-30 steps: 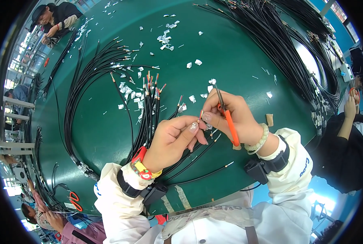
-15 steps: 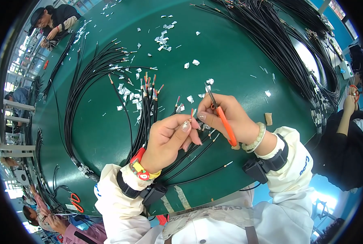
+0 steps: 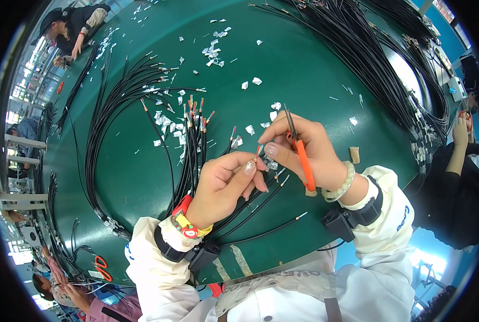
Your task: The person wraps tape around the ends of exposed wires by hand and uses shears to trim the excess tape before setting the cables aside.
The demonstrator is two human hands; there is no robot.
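Note:
My left hand (image 3: 222,180) pinches a stripped cable end (image 3: 259,151) between thumb and fingertips; thin coloured wires, red among them, stick up from it. Orange-handled scissors (image 3: 305,167) rest in my right hand (image 3: 321,153), blades pointing up and away. My right thumb and index finger are just beside the coloured wires; whether they touch them I cannot tell. Beneath my hands, several black cables (image 3: 258,229) lie with bared ends. Left of my left hand, a bunch of black cables (image 3: 195,145) shows red and white wire ends.
Foil scraps (image 3: 212,52) are scattered over the green table (image 3: 304,64). A curved black cable bundle (image 3: 93,145) lies at left, a thicker one (image 3: 352,48) at far right. Other scissors (image 3: 102,268) lie at the near left edge. Co-workers sit around the table, one (image 3: 76,32) at far left.
My right hand has shifted slightly right, and the scissors have turned more upright. My left hand stays almost in place with the cable end. The far-left co-worker's arm has moved.

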